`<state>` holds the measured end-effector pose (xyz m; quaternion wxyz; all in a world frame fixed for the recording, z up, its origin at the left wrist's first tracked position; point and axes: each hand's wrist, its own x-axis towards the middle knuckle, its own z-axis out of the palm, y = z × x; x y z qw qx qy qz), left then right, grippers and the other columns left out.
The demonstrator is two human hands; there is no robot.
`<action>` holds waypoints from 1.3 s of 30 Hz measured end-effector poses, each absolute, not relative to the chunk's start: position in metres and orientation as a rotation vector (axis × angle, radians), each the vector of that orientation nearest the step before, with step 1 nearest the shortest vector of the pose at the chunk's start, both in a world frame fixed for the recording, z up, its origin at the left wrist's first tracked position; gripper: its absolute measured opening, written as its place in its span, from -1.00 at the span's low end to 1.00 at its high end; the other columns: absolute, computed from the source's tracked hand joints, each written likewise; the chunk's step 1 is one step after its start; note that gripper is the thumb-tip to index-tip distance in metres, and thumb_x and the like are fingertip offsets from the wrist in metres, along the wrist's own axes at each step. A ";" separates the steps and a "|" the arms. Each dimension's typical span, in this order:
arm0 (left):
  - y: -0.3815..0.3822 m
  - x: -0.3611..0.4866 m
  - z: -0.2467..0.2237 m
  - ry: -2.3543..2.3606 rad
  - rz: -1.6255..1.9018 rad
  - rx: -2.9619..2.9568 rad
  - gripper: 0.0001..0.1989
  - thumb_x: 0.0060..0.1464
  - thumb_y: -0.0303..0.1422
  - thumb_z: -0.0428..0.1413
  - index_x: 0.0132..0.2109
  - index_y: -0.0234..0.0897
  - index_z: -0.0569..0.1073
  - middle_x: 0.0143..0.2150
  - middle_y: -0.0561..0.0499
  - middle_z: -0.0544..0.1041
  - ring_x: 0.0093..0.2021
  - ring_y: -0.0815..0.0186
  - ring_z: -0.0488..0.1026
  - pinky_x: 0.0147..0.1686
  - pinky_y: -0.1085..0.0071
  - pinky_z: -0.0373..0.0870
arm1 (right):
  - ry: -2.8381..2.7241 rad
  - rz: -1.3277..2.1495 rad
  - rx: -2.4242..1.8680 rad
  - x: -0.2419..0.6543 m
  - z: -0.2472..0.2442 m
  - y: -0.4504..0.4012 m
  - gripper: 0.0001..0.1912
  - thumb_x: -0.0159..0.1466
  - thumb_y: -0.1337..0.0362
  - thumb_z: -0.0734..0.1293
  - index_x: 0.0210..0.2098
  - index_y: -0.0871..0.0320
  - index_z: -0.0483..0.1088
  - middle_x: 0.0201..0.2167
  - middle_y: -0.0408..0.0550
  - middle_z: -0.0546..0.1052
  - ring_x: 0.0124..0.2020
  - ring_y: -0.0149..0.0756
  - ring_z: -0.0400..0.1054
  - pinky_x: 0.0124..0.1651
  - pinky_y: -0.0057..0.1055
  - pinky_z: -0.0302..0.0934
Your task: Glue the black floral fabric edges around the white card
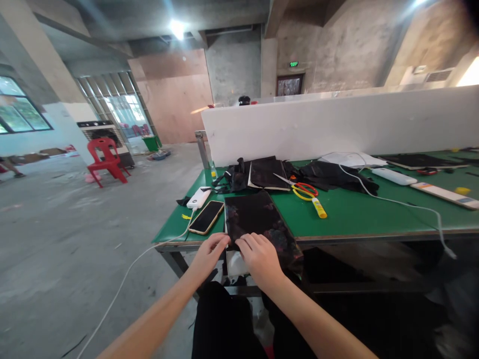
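A dark fabric with a faint flower pattern (258, 214) lies over a flat, pale-edged board or book (236, 264) at the table's front edge; which of the two it is I cannot tell. My left hand (212, 252) pinches the fabric at its left edge. Close beside it, my right hand (260, 257) has its fingers curled down on the same fabric near the lower left corner. Below the hands the fabric is folded back and the pale surface shows. To the left lies a phone (206, 218). Scissors with red and yellow handles (305, 191) and a yellow glue stick (319, 208) lie to the right.
The green table (359, 217) also bears a white power bank (198, 198) with a cable, black cloth scraps (333, 174), a dark-covered book (266, 174) and a white device (393, 176). A white partition (337, 124) stands behind. A red chair (107, 159) is at the left.
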<state>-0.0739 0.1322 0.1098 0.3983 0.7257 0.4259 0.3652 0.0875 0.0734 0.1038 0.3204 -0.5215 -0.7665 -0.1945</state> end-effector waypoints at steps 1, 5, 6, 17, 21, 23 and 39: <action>0.133 -0.077 0.109 1.058 0.938 1.924 -0.74 0.07 -0.17 0.01 -0.32 -0.26 0.45 -0.18 -0.04 0.48 -0.10 0.21 0.35 -0.06 0.35 0.24 | -2.014 -0.518 -1.371 0.087 0.103 0.074 -0.85 0.24 0.45 0.18 -0.28 0.18 0.37 -0.38 -0.08 0.41 -0.35 -0.32 0.22 -0.29 -0.37 0.06; 0.137 -0.090 0.109 1.034 1.071 2.303 -0.84 0.12 -0.31 -0.04 -0.26 -0.26 0.39 -0.20 -0.09 0.44 -0.11 0.21 0.34 -0.04 0.23 0.25 | -2.002 -0.563 -1.361 0.085 0.101 0.075 -0.85 0.23 0.46 0.19 -0.31 0.18 0.37 -0.41 -0.08 0.40 -0.36 -0.33 0.21 -0.31 -0.37 0.04; 0.138 -0.093 0.110 1.016 1.093 2.393 -0.86 0.10 -0.35 -0.03 -0.22 -0.26 0.38 -0.19 -0.09 0.43 -0.10 0.20 0.34 -0.05 0.22 0.26 | -2.000 -0.570 -1.354 0.084 0.100 0.075 -0.85 0.23 0.47 0.19 -0.32 0.18 0.37 -0.41 -0.07 0.40 -0.36 -0.32 0.21 -0.31 -0.37 0.04; 0.139 -0.090 0.107 0.790 0.975 2.844 -0.67 0.07 -0.37 0.06 0.02 -0.21 0.29 -0.02 -0.09 0.41 0.04 0.20 0.28 0.10 0.14 0.11 | -1.956 -0.392 -1.342 0.085 0.105 0.071 -0.88 0.17 0.43 0.28 -0.28 0.16 0.38 -0.37 -0.10 0.45 -0.33 -0.33 0.24 -0.27 -0.37 0.09; 0.131 -0.086 0.103 0.949 1.079 2.525 -0.72 -0.02 -0.23 0.14 -0.16 -0.24 0.36 -0.20 -0.08 0.45 -0.10 0.16 0.34 -0.03 0.21 0.22 | -1.905 -0.278 -1.341 0.091 0.108 0.071 -0.83 0.14 0.45 0.31 -0.27 0.14 0.39 -0.35 -0.13 0.47 -0.30 -0.35 0.26 -0.24 -0.40 0.12; 0.126 -0.083 0.102 1.003 1.056 2.215 -0.71 0.03 -0.17 0.07 -0.15 -0.24 0.35 -0.22 -0.07 0.45 -0.13 0.18 0.37 -0.06 0.26 0.24 | -1.910 -0.265 -1.345 0.091 0.109 0.072 -0.83 0.13 0.45 0.31 -0.28 0.13 0.40 -0.35 -0.13 0.47 -0.30 -0.35 0.28 -0.23 -0.40 0.12; 0.117 -0.079 0.104 1.045 0.623 0.960 -0.68 -0.08 -0.14 0.16 -0.27 -0.31 0.44 -0.43 0.02 0.44 -0.45 0.35 0.38 -0.39 0.42 0.29 | -1.953 0.217 -1.354 0.159 0.139 0.032 -0.62 0.13 0.11 0.34 -0.08 0.06 0.36 -0.17 -0.08 0.47 -0.09 -0.30 0.30 0.01 -0.32 0.18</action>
